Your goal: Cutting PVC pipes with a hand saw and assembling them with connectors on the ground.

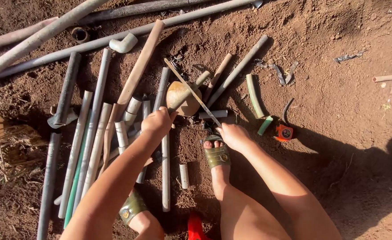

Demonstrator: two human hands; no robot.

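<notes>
I squat over bare soil strewn with pipes. My left hand (157, 122) grips the top of a pale plastic pipe (165, 173) that runs down toward me, pressing it near a rounded brown stone (182, 98). My right hand (234, 135) holds the near end of a thin hacksaw blade (191, 91), which slants up and left across the stone and the pipe. My sandalled foot (217, 155) stands just below the right hand.
Several grey and white pipe lengths (89, 138) lie at the left, long pipes (116, 38) cross the top, with a white elbow fitting (124, 43). A green pipe piece (254, 95) and an orange tape measure (284, 132) lie at the right. A red object (195, 226) sits between my legs.
</notes>
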